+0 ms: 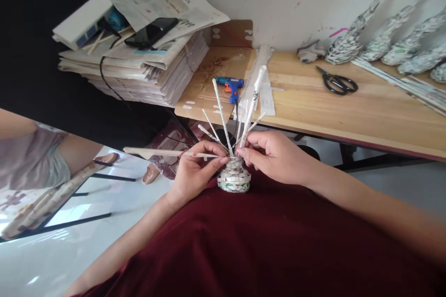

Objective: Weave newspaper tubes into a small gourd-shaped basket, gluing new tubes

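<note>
A small woven base of rolled newspaper [234, 180] rests on my lap, on dark red cloth. Several thin paper tubes [223, 118] stick up and fan out from it. My left hand [195, 169] pinches one long tube [156, 152] that points left, held level just above the weave. My right hand [277, 155] has its fingers closed on the upright tubes at the top of the weave. Both hands touch the woven piece from either side.
A wooden table [365, 106] ahead holds a blue glue gun [230, 86], black scissors [337, 82], paper strips and several finished woven paper pieces [383, 41]. A newspaper stack [139, 65] with a phone [151, 32] sits at left. Another person's arm [42, 153] and feet are at far left.
</note>
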`<state>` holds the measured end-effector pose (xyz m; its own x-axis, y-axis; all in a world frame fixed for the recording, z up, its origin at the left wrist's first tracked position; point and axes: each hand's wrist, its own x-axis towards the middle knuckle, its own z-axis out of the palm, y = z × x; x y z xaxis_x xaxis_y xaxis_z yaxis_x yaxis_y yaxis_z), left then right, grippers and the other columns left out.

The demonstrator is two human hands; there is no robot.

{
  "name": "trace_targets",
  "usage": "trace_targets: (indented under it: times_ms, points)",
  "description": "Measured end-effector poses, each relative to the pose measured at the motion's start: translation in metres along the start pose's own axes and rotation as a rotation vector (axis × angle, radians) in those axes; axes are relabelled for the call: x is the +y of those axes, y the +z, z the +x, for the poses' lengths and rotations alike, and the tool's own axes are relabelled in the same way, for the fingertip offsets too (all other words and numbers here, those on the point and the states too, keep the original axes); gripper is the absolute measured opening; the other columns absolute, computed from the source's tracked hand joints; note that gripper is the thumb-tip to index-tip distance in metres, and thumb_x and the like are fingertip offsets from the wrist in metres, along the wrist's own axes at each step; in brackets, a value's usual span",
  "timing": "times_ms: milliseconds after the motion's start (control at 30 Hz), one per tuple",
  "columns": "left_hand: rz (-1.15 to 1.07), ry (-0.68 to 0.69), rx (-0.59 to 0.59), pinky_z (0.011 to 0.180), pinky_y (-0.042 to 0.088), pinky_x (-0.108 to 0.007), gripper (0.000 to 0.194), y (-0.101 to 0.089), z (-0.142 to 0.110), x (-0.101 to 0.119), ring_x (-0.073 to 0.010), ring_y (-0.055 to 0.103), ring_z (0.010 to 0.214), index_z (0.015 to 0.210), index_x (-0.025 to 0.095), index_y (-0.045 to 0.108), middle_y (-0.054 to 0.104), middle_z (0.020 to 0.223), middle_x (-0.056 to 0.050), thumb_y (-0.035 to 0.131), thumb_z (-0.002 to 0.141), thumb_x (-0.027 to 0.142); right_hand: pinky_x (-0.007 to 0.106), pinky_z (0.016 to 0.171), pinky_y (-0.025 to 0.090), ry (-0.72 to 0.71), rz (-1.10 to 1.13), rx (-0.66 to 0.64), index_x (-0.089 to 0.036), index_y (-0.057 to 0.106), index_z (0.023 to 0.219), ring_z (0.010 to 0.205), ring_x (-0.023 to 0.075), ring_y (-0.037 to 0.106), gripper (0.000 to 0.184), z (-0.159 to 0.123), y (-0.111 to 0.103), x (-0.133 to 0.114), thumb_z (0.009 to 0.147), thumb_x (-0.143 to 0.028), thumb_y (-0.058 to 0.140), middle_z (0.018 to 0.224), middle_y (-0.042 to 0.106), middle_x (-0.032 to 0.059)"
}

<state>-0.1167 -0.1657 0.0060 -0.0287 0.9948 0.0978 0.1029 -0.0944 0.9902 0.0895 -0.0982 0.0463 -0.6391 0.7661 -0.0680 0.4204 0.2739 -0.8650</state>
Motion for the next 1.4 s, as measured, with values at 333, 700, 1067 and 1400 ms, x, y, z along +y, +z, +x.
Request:
trace_targets:
  times_ms: [333,700,1067,1400]
  points:
    - [0.112,-0.001,-0.079,0.087,0.054,-0.032,0.018,-0.006,0.002,-0.005,-0.0195,0.068,0.09,0.091,0.018,0.078,0.074,0.09,-0.006,0.078,0.086,0.035,0.027,0.059,0.044,-0.007,0.034,-0.012,-0.021,0.059,0.071,0.06,0.0136,0.062,0.027,-0.002,0.003,0.003,0.096,-0.032,0.058,0.066,0.069,-0.0003]
    - [-0.322,-0.237,-0.137,0.085,0.054,-0.027,0.027,0.002,-0.001,-0.008,-0.0155,0.068,0.093,0.096,0.016,0.068,0.072,0.102,-0.005,0.08,0.085,0.038,0.027,0.06,0.046,0.021,0.079,-0.044,-0.021,0.058,0.078,0.064,0.014,0.06,0.029,-0.003,0.007,0.006,0.101,-0.038,0.053,0.071,0.065,-0.0007]
    - [-0.391,-0.2,-0.125,0.075,0.055,-0.024,0.042,0.009,-0.003,-0.007,-0.0108,0.068,0.08,0.108,0.018,0.061,0.07,0.11,-0.005,0.086,0.078,0.031,0.026,0.059,0.048,0.057,0.139,-0.026,-0.019,0.066,0.089,0.064,0.0141,0.058,0.021,-0.004,0.006,0.002,0.09,-0.039,0.07,0.073,0.065,0.0004]
    - [0.007,-0.02,-0.022,0.07,0.053,-0.023,0.041,0.004,-0.01,0.003,-0.0151,0.067,0.089,0.113,0.022,0.057,0.065,0.11,-0.005,0.081,0.082,0.033,0.033,0.078,0.054,-0.004,0.132,-0.055,-0.021,0.073,0.093,0.084,0.0211,0.067,0.02,-0.007,0.007,0.006,0.096,-0.039,0.066,0.09,0.075,0.0048]
